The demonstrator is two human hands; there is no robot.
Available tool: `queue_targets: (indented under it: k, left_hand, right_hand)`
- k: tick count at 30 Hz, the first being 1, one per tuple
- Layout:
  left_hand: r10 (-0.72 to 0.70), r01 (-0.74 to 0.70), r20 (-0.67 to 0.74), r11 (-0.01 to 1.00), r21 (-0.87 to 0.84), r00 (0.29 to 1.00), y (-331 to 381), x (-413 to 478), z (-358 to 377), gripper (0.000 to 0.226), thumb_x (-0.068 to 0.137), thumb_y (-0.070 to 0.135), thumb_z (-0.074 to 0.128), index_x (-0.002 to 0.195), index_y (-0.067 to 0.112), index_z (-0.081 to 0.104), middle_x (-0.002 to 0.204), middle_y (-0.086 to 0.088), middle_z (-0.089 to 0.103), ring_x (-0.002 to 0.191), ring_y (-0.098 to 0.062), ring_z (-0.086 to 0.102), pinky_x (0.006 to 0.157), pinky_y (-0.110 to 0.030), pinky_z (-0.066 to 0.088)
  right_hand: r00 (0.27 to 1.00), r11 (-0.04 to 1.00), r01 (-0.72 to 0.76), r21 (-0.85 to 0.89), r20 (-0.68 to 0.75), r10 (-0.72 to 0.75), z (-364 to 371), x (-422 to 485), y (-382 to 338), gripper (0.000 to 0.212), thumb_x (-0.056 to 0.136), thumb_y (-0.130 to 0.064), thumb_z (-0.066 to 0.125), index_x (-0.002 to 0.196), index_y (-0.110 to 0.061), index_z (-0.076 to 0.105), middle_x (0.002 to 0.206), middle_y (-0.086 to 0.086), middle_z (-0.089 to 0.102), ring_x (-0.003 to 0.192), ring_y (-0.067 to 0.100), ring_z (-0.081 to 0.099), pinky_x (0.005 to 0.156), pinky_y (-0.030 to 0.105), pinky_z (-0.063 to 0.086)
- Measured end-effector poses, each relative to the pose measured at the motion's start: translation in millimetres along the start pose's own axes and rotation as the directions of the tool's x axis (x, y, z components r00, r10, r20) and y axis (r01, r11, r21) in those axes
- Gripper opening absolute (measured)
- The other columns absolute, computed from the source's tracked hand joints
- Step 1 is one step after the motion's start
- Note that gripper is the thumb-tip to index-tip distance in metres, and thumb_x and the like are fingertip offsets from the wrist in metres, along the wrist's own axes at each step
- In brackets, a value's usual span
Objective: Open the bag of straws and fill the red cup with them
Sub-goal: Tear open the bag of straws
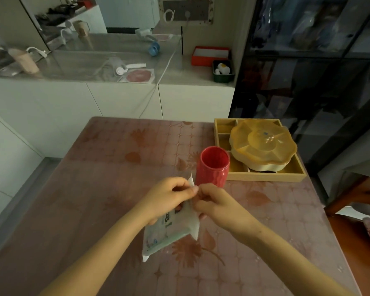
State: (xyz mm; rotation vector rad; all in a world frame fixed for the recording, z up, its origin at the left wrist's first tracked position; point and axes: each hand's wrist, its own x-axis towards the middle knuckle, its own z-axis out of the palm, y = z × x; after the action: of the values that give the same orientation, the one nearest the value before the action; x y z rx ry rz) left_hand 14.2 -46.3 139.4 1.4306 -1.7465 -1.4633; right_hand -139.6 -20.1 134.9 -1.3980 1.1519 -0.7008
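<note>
Your left hand (169, 197) and right hand (214, 202) each keep a pinching grip on the bag (171, 229) top to tear it, just before the empty red cup (213, 167), close for filling.

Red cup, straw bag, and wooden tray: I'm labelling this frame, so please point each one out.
red cup (212, 170): head view, front of its outer wall.
bag of straws (169, 231): head view, printed face below the hands.
wooden tray (265, 176): head view, near rim.
</note>
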Motion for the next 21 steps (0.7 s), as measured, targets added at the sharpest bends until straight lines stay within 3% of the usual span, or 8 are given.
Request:
queue_targets:
  k: [2, 5, 7, 11, 16, 21]
  left_hand:
    - [-0.025, 0.025, -0.001, 0.998, -0.051, 1.0, -6, -7, -3, 0.027, 0.086, 0.029, 0.061, 0.06, 0.028, 0.063, 0.055, 0.013, 0.056, 0.057, -0.005, 0.05, 0.057, -0.022, 0.04]
    - [-0.011, 0.009, -0.015, 0.988, -0.152, 1.0, -13, -15, -9, 0.025, 0.087, 0.021, 0.06, 0.063, 0.024, 0.066, 0.06, 0.008, 0.059, 0.063, -0.009, 0.053, 0.06, -0.022, 0.042]
    - [-0.006, 0.003, -0.018, 0.98, -0.2, 1.0, -16, -20, -14, 0.026, 0.087, 0.017, 0.059, 0.064, 0.024, 0.068, 0.061, 0.008, 0.062, 0.066, -0.013, 0.054, 0.061, -0.021, 0.045]
    - [0.012, -0.016, -0.016, 0.965, -0.261, 1.0, -20, -26, -21, 0.016, 0.08, 0.025, 0.062, 0.067, 0.023, 0.071, 0.064, 0.006, 0.065, 0.069, -0.013, 0.059, 0.064, -0.021, 0.048]
    - [0.024, -0.035, -0.04, 0.948, -0.317, 0.999, -27, -34, -27, 0.031, 0.088, 0.006, 0.055, 0.067, 0.023, 0.072, 0.063, 0.009, 0.068, 0.063, 0.0, 0.062, 0.058, -0.011, 0.046]
    - [0.031, -0.048, -0.064, 0.956, -0.29, 0.997, -32, -38, -37, 0.025, 0.089, 0.006, 0.053, 0.074, 0.016, 0.07, 0.069, 0.005, 0.069, 0.072, -0.009, 0.064, 0.065, -0.018, 0.049]
  right_hand:
    - [1.0, 1.0, 0.022, 0.007, -0.004, -0.022, 11, 2, 4, 0.037, 0.081, -0.006, 0.058, 0.069, -0.038, 0.07, 0.066, -0.013, 0.064, 0.064, 0.001, 0.057, 0.067, 0.024, 0.049]
    - [0.991, 0.998, -0.005, 0.063, -0.13, 0.014, 23, 4, 9, 0.002, 0.078, -0.011, 0.066, 0.078, -0.011, 0.067, 0.076, 0.011, 0.065, 0.072, 0.017, 0.06, 0.076, 0.044, 0.053]
    - [0.987, 0.993, -0.016, 0.116, -0.155, 0.034, 27, 5, 11, 0.015, 0.077, -0.013, 0.069, 0.084, -0.001, 0.064, 0.078, 0.012, 0.066, 0.073, 0.019, 0.063, 0.074, 0.041, 0.054]
    - [0.992, 0.989, -0.021, 0.149, -0.117, 0.039, 32, 8, 6, 0.017, 0.081, -0.017, 0.071, 0.081, -0.001, 0.067, 0.073, 0.004, 0.07, 0.069, 0.013, 0.066, 0.069, 0.024, 0.054]
    - [0.996, 0.988, -0.029, 0.154, -0.077, 0.041, 36, 11, -1, 0.027, 0.082, -0.022, 0.071, 0.085, 0.004, 0.067, 0.085, 0.019, 0.072, 0.078, 0.024, 0.069, 0.083, 0.036, 0.054]
    - [0.998, 0.994, -0.049, 0.094, -0.045, 0.053, 45, 19, -9, 0.02, 0.084, -0.016, 0.068, 0.083, 0.004, 0.068, 0.073, 0.009, 0.07, 0.07, 0.016, 0.066, 0.077, 0.032, 0.053]
